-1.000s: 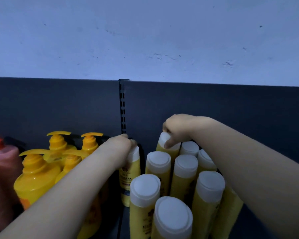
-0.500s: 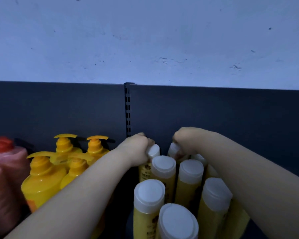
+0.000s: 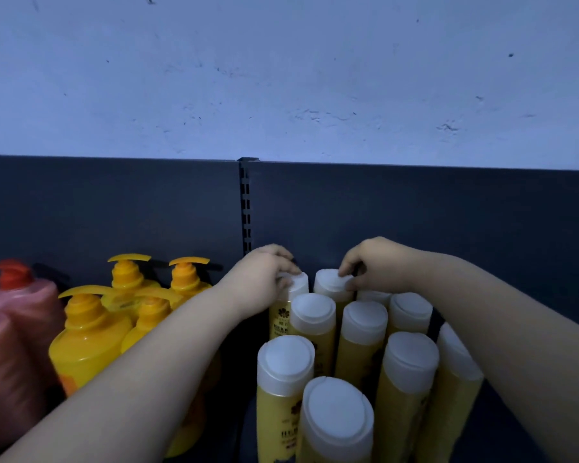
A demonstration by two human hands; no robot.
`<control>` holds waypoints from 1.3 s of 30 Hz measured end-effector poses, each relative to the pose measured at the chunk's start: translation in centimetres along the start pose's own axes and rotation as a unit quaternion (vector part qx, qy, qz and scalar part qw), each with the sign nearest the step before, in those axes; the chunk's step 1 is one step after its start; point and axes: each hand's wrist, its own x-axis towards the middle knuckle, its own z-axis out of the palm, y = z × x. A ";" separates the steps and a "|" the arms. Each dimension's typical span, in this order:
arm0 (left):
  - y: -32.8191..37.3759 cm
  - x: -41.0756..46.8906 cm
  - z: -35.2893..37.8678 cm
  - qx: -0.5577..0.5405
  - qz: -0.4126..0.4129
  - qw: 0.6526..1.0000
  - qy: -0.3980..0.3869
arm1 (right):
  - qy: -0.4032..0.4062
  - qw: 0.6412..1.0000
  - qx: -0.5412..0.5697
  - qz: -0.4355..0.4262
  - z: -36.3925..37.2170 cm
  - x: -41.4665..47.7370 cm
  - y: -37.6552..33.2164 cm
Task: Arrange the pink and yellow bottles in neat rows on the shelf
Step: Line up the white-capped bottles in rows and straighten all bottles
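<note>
Nearest, the yellow tube bottles [image 3: 336, 426], glossy plastic with flat white oval caps, stand upright in rows right of centre on the shelf [image 3: 114, 212]. To their left stand rounded yellow pump bottles [image 3: 91, 339] and pink bottles [image 3: 24, 305].

Step in hand: squaring the back row. The left hand [image 3: 261, 282] grips the rear-left cap [image 3: 298, 283]; the right hand [image 3: 371, 267] pinches the neighbouring cap [image 3: 330, 285].

Next move, probably: seat both bottles level against the matte dark back panel [image 3: 432, 212].
</note>
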 end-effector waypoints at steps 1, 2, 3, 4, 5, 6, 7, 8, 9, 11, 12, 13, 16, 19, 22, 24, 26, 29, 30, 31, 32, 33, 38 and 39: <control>0.7 -0.3 -0.5 -0.022 0.018 1.000 0.009 | -0.014 1.000 0.011 -0.006 -0.2 -0.7 -0.1; 1.4 -0.6 -0.9 -0.044 0.032 0.998 -0.004 | -0.037 0.999 0.011 -0.011 -0.4 -1.5 -0.4; 2.2 -0.8 -1.1 -0.053 0.039 0.997 -0.037 | -0.062 0.998 0.004 -0.012 -0.5 -2.2 -0.7; 2.8 -0.9 -1.1 -0.040 0.040 0.995 -0.079 | -0.082 0.997 -0.011 -0.010 -0.5 -2.8 -1.2; 3.4 -0.9 -0.9 -0.009 0.035 0.992 -0.118 | -0.094 0.995 -0.031 -0.005 -0.3 -3.3 -1.6; 3.8 -0.8 -0.5 0.026 0.030 0.989 -0.146 | -0.099 0.994 -0.053 0.003 -0.1 -3.6 -1.9; 4.0 -0.6 -0.1 0.055 0.026 0.985 -0.160 | -0.100 0.993 -0.069 0.011 0.1 -3.7 -2.1; 4.2 -0.5 0.2 0.068 0.023 0.984 -0.164 | -0.100 0.992 -0.081 0.017 0.4 -3.8 -2.2; 4.3 -0.4 0.4 0.067 0.022 0.984 -0.163 | -0.101 0.991 -0.088 0.021 0.6 -3.8 -2.2; 4.3 -0.6 0.3 0.049 0.023 0.987 -0.153 | -0.101 0.989 -0.103 0.026 1.1 -3.7 -2.0; 4.1 -0.7 0.0 0.044 0.022 0.987 -0.155 | -0.097 0.988 -0.116 0.027 1.3 -3.6 -2.0; 3.9 -0.9 -0.4 0.047 0.018 0.986 -0.161 | -0.090 0.987 -0.130 0.025 1.5 -3.7 -1.9; 3.0 -1.4 -1.4 0.048 -0.006 0.983 -0.177 | -0.076 0.989 -0.126 0.013 1.7 -3.7 -1.9; 2.1 -1.7 -1.6 0.033 -0.033 0.984 -0.172 | -0.077 0.991 -0.108 0.010 1.7 -3.4 -2.1; 1.5 -1.9 -1.3 0.023 -0.045 0.987 -0.154 | -0.070 0.991 -0.113 0.018 1.9 -2.5 -2.7; 1.2 -2.2 -1.0 0.003 -0.054 0.989 -0.136 | -0.058 0.991 -0.122 0.025 2.1 -2.0 -3.0; 1.0 -2.4 -0.6 -0.022 -0.064 0.990 -0.124 | -0.045 0.990 -0.129 0.031 2.2 -1.7 -3.0; 1.2 -2.5 -0.1 -0.051 -0.078 0.990 -0.110 | -0.041 0.991 -0.124 0.036 2.1 -1.7 -2.7; 1.4 -2.4 0.2 -0.058 -0.080 0.990 -0.103 | -0.042 0.991 -0.123 0.036 2.1 -1.6 -2.5; 1.5 -2.2 0.5 -0.063 -0.081 0.990 -0.096 | -0.040 0.991 -0.123 0.035 2.1 -1.6 -2.4; 1.7 -2.1 0.7 -0.064 -0.079 0.991 -0.092 | -0.036 0.991 -0.124 0.033 2.2 -1.4 -2.3; 1.9 -2.0 1.0 -0.061 -0.078 0.991 -0.087 | -0.030 0.991 -0.126 0.030 2.3 -1.3 -2.2; 1.8 -1.7 1.4 -0.018 -0.089 0.994 -0.066 | 0.007 0.996 -0.092 0.012 3.2 -1.1 -1.6; 1.8 -1.6 1.3 -0.002 -0.084 0.994 -0.069 | 0.021 0.997 -0.069 0.007 3.3 -1.2 -1.6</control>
